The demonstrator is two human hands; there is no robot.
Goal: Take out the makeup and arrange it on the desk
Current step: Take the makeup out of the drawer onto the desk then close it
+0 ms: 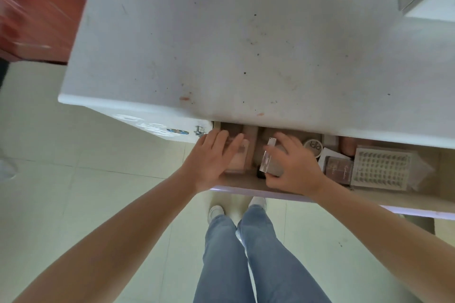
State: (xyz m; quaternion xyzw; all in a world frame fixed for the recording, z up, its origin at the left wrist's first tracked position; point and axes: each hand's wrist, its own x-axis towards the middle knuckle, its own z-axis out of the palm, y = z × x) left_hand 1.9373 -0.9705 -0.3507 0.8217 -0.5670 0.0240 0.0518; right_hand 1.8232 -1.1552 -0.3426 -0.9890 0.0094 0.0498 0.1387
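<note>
My right grip (289,165) is clamped on a clear box (270,158), fingers curled over its top and thumb under the near end, so it tilts up out of the drawer (369,198). I'd say it's held that way to lift it clear of the front wall. My left grip (211,157) lies flat, fingers straight and together, resting on a pink case (237,160) just left of the clear box; not closed on it, probably steadying it or about to scoop it.

Rest of the makeup sits right of my right grip, all in the drawer: round jar (313,147) just beside my fingers, dark palette (338,171) next to my wrist side, lash tray (380,168) further right. A small black thing under the clear box, can't tell what.

Bench (246,51) is beyond both grips, above the drawer, no makeup on it yet. So task barely begun; first item is in hand, needs lifting up and forward onto the bench.
</note>
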